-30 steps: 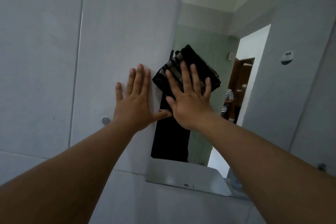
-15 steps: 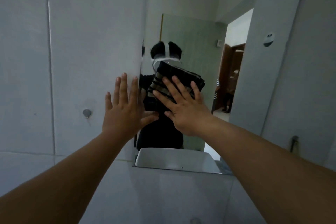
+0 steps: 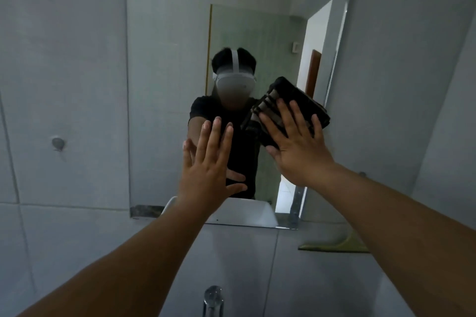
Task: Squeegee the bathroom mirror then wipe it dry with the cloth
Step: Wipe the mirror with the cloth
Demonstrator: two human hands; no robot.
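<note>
the right hand (image 3: 296, 148), fingers spread flat, presses a folded dark striped cloth (image 3: 296, 103) against the mirror (image 3: 167, 59) near its right edge. the left hand (image 3: 208, 159) lies open and flat on the smooth glass, holding nothing. one green squeegee (image 3: 334, 244) rests below, partly hidden by the right forearm. one chrome tap (image 3: 213, 300) is cut off at bottom.

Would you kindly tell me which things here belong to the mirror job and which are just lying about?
Job: mirror; cloth pressed flat under right hand; left hand on the glass; green squeegee below.
Lying about: tap; wall hook.
</note>
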